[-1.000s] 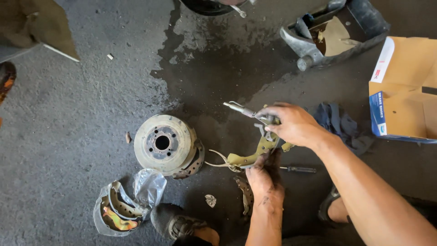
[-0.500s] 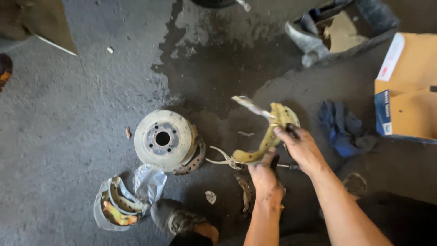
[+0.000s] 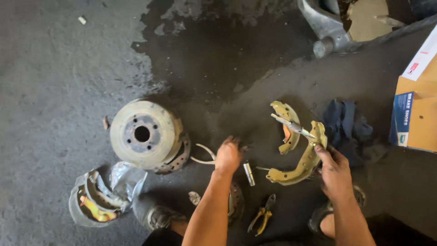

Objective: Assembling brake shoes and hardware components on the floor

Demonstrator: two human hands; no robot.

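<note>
A rough grey concrete floor (image 3: 59, 68) carries everything, with a dark wet stain (image 3: 218, 50) spreading across its upper middle. On it lie a round rusty metal brake drum (image 3: 142, 133), a crumpled clear plastic bag of curved parts (image 3: 102, 200), a small silver metal cylinder (image 3: 248, 173), yellow-handled pliers (image 3: 262, 219), a dark blue rag (image 3: 346, 123) and an open brown cardboard box (image 3: 416, 114).
</note>
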